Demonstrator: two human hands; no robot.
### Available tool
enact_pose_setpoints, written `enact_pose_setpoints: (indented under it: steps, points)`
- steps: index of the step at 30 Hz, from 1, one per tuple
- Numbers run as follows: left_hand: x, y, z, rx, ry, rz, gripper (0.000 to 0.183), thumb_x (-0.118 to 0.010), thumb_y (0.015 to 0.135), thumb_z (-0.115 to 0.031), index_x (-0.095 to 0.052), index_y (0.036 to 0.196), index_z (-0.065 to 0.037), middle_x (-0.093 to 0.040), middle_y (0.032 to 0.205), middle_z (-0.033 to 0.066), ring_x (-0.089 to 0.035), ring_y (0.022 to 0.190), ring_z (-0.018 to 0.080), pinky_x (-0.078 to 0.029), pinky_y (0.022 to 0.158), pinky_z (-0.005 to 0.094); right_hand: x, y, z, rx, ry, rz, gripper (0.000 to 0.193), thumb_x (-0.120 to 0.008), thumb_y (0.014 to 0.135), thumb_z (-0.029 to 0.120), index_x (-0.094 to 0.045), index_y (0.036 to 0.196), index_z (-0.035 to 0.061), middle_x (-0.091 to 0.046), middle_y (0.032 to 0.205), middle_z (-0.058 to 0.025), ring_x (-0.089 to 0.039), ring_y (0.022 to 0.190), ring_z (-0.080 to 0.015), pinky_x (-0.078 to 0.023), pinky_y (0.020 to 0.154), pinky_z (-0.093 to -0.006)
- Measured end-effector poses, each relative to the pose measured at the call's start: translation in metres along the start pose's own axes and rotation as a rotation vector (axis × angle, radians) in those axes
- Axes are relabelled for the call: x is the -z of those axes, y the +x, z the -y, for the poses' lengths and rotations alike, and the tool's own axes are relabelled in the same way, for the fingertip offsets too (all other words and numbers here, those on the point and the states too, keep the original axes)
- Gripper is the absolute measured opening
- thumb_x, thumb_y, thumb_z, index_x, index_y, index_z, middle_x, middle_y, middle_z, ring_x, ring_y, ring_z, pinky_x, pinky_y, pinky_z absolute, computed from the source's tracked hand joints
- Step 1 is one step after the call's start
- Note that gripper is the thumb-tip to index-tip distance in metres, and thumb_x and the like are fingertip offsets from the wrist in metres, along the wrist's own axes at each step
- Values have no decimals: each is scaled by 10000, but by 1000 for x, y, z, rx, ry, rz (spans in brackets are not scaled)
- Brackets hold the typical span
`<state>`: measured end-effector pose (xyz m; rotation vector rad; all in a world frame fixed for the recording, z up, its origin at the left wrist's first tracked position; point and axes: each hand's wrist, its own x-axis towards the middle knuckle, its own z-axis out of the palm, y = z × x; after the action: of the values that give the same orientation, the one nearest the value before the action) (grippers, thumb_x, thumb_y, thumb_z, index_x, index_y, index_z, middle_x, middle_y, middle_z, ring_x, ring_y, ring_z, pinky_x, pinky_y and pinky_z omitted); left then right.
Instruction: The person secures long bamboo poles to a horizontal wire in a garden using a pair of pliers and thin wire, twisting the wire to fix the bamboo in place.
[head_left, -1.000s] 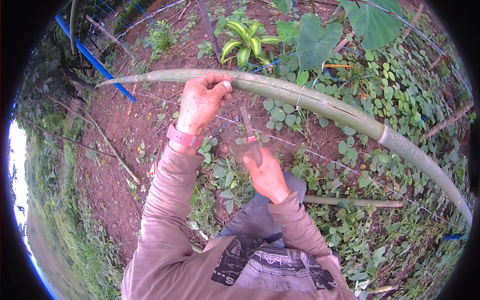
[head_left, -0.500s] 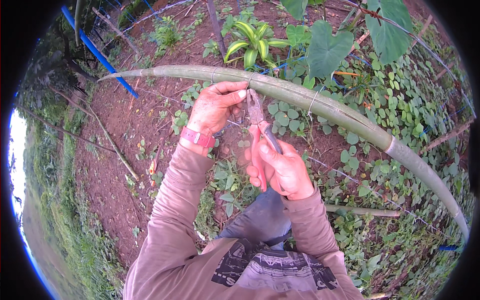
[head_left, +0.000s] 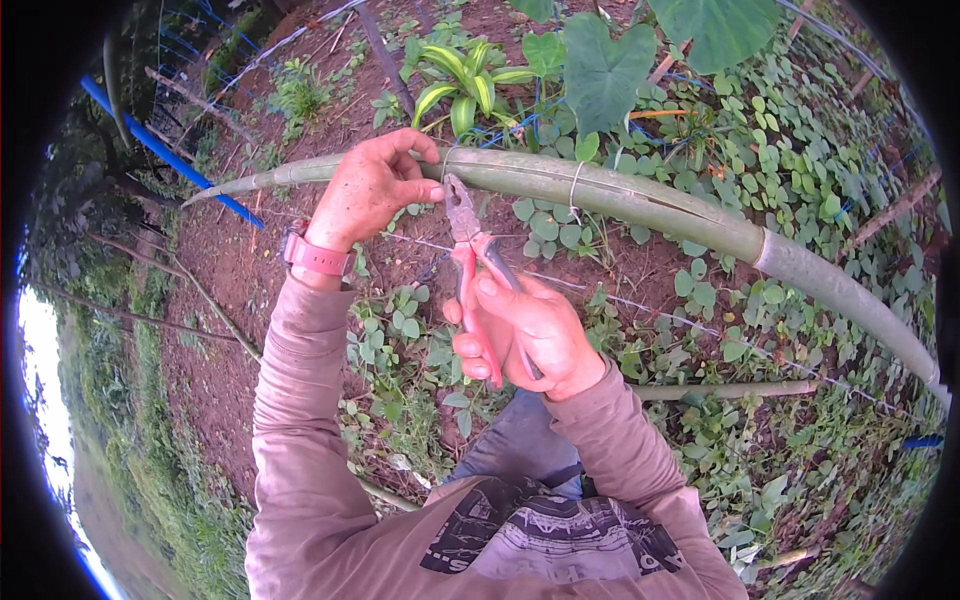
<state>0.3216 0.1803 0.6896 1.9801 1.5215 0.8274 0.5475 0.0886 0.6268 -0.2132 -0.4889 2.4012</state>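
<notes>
A long green bamboo pole [head_left: 660, 200] arches across the upper middle, with a split along it toward the right. My left hand [head_left: 365, 190], with a pink watch on its wrist, is closed about the pole, index finger over the top and thumb below. My right hand [head_left: 540, 325] grips red-and-dark-handled pliers [head_left: 464, 222]. Their worn metal jaws point up at a thin wire loop [head_left: 447, 157] around the pole, beside my left thumb. Whether the jaws pinch the wire is too small to tell. Another wire tie [head_left: 575, 188] circles the pole farther right.
Barbed wire [head_left: 660, 308] runs low behind the pliers. A thinner stick [head_left: 725, 390] lies at the right among leafy ground plants. Large heart-shaped leaves [head_left: 605, 75] hang over the far side, near a striped yellow-green plant [head_left: 465, 85]. A blue pipe [head_left: 165, 145] slants at the upper left.
The view has shifted, so the pole and plants sit farther left. My left thumb and index finger, pinched near the wire before, are now spread across the pole. The pliers stay at the wire loop.
</notes>
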Motion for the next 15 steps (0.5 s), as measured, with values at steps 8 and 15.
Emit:
enact_pose_setpoints:
  steps: [8,15]
  points:
    - [29,45,-2,-240,46,531,724,-784,723,-15,-558,1405,-102,-607,1364,76,-541,1285,221,-403,1108,379,1,15,-20,71,-115,-31,209,-547,1025,248,-507,1078,50,-544,822,-49,-552,596,-138,-486,469,-309]
    - [21,47,7,-300,154,521,701,-648,702,88,-580,1377,-89,-601,1370,123,-546,1301,279,-406,1112,388,-35,24,-33,120,-232,-205,172,-513,1036,198,-482,962,45,-503,737,-31,-512,531,-123,-474,453,-300]
